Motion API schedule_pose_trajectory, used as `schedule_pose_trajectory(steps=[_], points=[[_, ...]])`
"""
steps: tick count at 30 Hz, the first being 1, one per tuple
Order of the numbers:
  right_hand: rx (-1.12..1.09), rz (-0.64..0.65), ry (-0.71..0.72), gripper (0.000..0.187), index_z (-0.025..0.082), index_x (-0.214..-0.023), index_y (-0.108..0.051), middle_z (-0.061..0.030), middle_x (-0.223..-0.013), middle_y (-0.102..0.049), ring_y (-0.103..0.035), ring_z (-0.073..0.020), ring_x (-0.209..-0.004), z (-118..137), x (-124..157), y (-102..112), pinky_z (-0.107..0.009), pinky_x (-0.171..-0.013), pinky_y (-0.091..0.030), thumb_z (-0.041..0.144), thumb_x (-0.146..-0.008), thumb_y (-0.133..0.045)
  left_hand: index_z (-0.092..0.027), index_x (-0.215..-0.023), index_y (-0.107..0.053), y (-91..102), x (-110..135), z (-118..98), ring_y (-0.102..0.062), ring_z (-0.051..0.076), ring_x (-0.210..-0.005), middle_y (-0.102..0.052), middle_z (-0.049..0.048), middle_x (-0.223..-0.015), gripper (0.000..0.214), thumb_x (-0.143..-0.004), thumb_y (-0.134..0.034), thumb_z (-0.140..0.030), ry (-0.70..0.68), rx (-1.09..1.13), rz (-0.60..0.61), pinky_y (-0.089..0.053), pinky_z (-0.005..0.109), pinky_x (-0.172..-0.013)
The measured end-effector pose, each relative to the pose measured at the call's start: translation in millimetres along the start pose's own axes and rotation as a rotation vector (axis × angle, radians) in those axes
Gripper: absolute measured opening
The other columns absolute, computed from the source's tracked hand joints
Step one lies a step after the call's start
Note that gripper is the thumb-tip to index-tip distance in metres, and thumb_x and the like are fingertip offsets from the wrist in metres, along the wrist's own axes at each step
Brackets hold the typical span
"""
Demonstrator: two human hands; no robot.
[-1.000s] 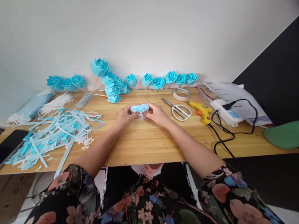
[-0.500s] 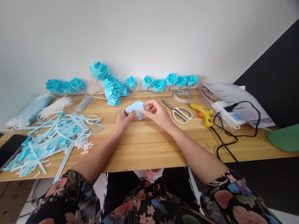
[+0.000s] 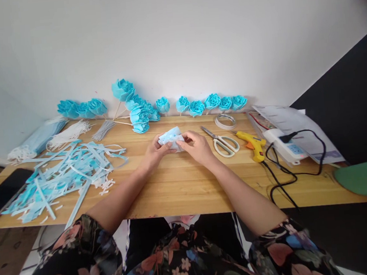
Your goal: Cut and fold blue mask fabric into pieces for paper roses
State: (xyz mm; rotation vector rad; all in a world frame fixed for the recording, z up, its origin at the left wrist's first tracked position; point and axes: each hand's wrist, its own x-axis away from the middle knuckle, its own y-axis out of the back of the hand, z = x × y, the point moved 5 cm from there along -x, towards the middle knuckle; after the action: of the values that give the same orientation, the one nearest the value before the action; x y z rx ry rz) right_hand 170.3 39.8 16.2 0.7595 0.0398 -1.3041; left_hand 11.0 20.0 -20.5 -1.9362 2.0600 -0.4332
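Pinching a crumpled light-blue piece [image 3: 170, 137] at frame center, left hand [image 3: 154, 150] and right hand [image 3: 197, 146] close fingers on it above the desk [image 3: 181, 184]; scissors [image 3: 222, 141] lie just right.

Soft, even light, brightest on the white wall [image 3: 174, 35]. My left hand [image 3: 152, 151] and right hand [image 3: 197, 147] cast faint shadows on the surface [image 3: 181, 189]. The blue piece [image 3: 170, 136] in my grip looks sharp; the wide lens bows the edges, and the top right corner goes dark.
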Motion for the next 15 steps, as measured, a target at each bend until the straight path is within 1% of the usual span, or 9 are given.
schedule_pose_trajectory(steps=[3,6,10,11,13,15], points=[[-0.059,-0.016,-0.028,0.015,0.022,-0.091,-0.068,-0.0045,-0.093,-0.072,-0.065,-0.0196,-0.085,0.8,0.4,1.2,-0.033,-0.077,-0.052,0.034,-0.083,-0.065,-0.014,-0.109,-0.067,-0.8,1.0,0.8,-0.070,0.023,-0.096,-0.074,0.0086,-0.107,0.054,-0.065,-0.088,-0.038,0.026,0.028,0.020,-0.057,0.036,-0.084],[-0.092,-0.017,-0.062,0.024,0.022,-0.100,-0.067,-0.0050,-0.098,-0.073,-0.065,-0.0193,-0.085,1.2,0.6,1.1,-0.031,-0.073,-0.051,0.035,-0.080,-0.068,-0.013,-0.105,-0.071,0.2,1.0,0.4,-0.071,0.023,-0.095,-0.076,0.0090,-0.104,0.050,-0.065,-0.088,-0.039,0.021,0.034,0.018,-0.057,0.035,-0.085],[-0.063,-0.004,-0.095,0.031,0.022,-0.104,-0.066,-0.0022,-0.090,-0.070,-0.062,-0.0170,-0.076,0.4,0.9,0.4,-0.029,-0.068,-0.048,0.034,-0.076,-0.072,-0.014,-0.098,-0.074,1.2,0.9,-0.7,-0.071,0.021,-0.089,-0.077,0.0071,-0.097,0.047,-0.061,-0.090,-0.037,0.016,0.057,-0.017,-0.057,0.035,-0.084],[-0.060,-0.006,-0.097,0.030,0.022,-0.102,-0.066,-0.0010,-0.086,-0.069,-0.061,-0.0163,-0.074,0.0,1.1,0.6,-0.029,-0.068,-0.048,0.034,-0.076,-0.072,-0.014,-0.098,-0.074,0.6,1.0,-1.1,-0.071,0.021,-0.089,-0.077,0.0070,-0.097,0.046,-0.061,-0.090,-0.037,0.015,0.059,-0.017,-0.057,0.035,-0.084],[-0.059,-0.017,-0.078,0.019,0.022,-0.093,-0.066,0.0001,-0.079,-0.066,-0.059,-0.0158,-0.071,0.2,1.3,1.2,-0.030,-0.069,-0.048,0.033,-0.078,-0.070,-0.014,-0.097,-0.074,-1.0,1.5,-1.7,-0.071,0.021,-0.090,-0.077,0.0072,-0.097,0.044,-0.063,-0.089,-0.036,0.015,0.066,-0.001,-0.057,0.035,-0.085],[-0.057,-0.027,-0.040,0.011,0.022,-0.082,-0.064,-0.0006,-0.077,-0.066,-0.060,-0.0166,-0.073,1.3,1.4,2.0,-0.031,-0.072,-0.049,0.033,-0.080,-0.067,-0.014,-0.097,-0.075,-2.1,1.8,-1.6,-0.071,0.021,-0.090,-0.077,0.0073,-0.097,0.042,-0.064,-0.089,-0.035,0.018,0.085,0.012,-0.057,0.035,-0.085]])
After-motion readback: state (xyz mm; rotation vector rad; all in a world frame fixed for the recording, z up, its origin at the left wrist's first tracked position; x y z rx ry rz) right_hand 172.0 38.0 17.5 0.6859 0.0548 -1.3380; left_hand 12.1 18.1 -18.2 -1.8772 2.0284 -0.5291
